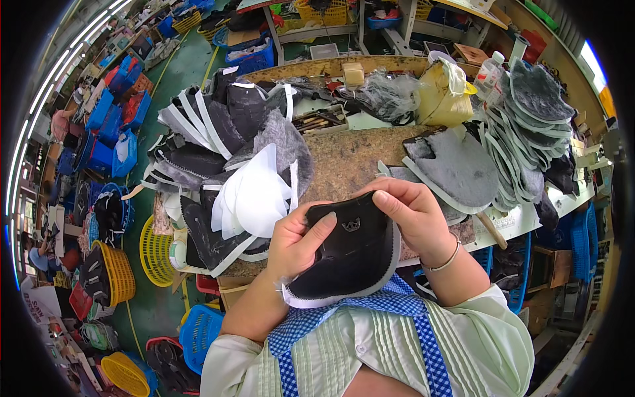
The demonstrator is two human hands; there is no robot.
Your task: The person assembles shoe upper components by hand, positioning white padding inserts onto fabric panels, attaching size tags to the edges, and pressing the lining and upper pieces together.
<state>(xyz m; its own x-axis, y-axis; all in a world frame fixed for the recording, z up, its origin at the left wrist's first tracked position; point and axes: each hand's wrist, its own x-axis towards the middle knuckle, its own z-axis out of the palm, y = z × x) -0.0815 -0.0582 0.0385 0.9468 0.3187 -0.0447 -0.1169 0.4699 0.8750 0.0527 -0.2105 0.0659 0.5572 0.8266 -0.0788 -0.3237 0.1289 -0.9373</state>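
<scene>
Close in front of my chest I hold a black shoe upper [350, 264] with a small metallic emblem and a pale strip along its curved edge. My left hand [301, 238] pinches its left side, thumb on the dark face. At the upper right corner my right hand [417, 208] grips it between thumb and fingers. Just beyond my left hand lie overlapping white stiff pieces [248, 195], resting among a heap of black uppers [188, 159] with pale edges. Grey fleece-lined uppers [456, 165] lie beyond my right hand.
A thick stack of fleecy pieces [539, 99] stands at the right, near a plastic bottle [489, 73] and a yellowish container [444, 96]. A wooden handle [491, 230] juts over the near edge of the worn worktable [344, 159]. Baskets [157, 251] stand on the floor at left.
</scene>
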